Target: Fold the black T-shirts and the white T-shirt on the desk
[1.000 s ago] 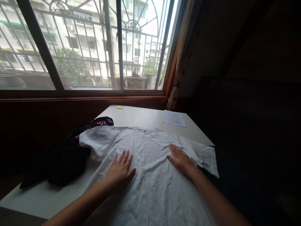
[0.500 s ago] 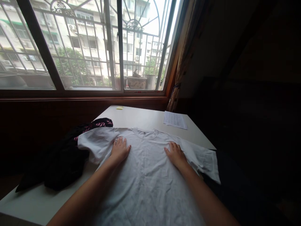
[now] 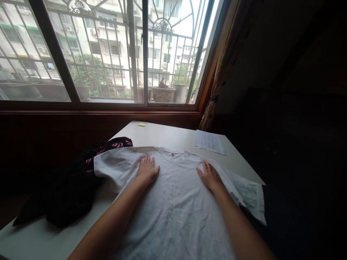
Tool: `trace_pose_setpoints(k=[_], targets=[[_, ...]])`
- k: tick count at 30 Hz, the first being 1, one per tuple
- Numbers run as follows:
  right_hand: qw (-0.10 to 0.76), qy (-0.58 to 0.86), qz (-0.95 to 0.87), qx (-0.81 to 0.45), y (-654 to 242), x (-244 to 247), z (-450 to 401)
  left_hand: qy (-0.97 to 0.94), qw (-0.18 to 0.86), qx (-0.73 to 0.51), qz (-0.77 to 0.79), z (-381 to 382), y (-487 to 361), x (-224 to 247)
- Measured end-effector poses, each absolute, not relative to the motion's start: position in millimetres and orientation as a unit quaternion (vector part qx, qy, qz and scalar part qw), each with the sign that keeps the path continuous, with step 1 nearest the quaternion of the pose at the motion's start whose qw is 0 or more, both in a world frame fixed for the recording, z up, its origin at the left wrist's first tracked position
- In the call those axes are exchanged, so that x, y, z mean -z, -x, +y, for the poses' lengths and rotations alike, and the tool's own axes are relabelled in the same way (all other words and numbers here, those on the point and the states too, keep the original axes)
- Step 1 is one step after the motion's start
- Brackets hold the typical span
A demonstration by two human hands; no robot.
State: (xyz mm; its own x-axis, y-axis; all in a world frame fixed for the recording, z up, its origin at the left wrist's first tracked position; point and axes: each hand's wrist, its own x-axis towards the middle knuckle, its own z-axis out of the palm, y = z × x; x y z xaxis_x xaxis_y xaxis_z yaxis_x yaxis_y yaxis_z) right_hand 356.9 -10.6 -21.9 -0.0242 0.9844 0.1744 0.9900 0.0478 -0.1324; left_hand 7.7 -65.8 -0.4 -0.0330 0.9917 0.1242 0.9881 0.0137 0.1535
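A white T-shirt (image 3: 173, 195) lies spread over the table, its neckline toward the window and its lower part running out of view below. Fingers apart, my left hand (image 3: 148, 169) rests flat on the shirt near the left shoulder. My right hand (image 3: 210, 176) lies on the cloth below the right shoulder, its fingers stretched out and slightly bent. Wrinkles run down the middle of the shirt between both hands. The right sleeve hangs past the table's edge, and the left sleeve overlaps a black garment with pink print (image 3: 78, 180).
The white table (image 3: 162, 131) stands below a barred window (image 3: 108, 54). Printed sheets of paper (image 3: 210, 142) lie at its far right, and a small yellow note (image 3: 142, 124) near its far left corner. A tied curtain (image 3: 210, 112) hangs beside the window.
The view has shifted a little, so the scene sits further right. Against the shirt, my left hand has slid slightly toward the collar; both hands stay flat on the cloth.
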Motion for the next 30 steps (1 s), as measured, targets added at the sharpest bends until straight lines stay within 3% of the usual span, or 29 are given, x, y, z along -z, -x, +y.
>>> trace_pose_setpoints(k=[8,13,17,21,26,30], targets=[[0.103,0.682,-0.724,0.012,-368.8,22.6,-1.3,-0.769,0.055,-0.101,0.629,-61.5,22.1,-16.0],[0.107,0.681,-0.725,0.015,-370.7,23.4,-0.8,-0.787,0.066,-0.127,0.600,-107.5,57.3,-39.3],[0.118,0.675,-0.728,0.030,-371.9,25.5,0.7,-0.735,-0.053,-0.233,0.634,-160.9,125.0,-54.4],[0.126,0.669,-0.731,0.043,-373.0,27.6,3.0,-0.589,-0.118,-0.243,0.762,-185.7,206.9,-59.2],[0.128,0.668,-0.732,0.049,-372.4,27.2,2.1,-0.496,0.128,-0.279,0.813,-173.4,249.0,-59.9],[0.129,0.670,-0.729,0.045,-371.1,23.8,-0.4,-0.469,0.121,-0.333,0.809,-156.3,237.2,-70.0]])
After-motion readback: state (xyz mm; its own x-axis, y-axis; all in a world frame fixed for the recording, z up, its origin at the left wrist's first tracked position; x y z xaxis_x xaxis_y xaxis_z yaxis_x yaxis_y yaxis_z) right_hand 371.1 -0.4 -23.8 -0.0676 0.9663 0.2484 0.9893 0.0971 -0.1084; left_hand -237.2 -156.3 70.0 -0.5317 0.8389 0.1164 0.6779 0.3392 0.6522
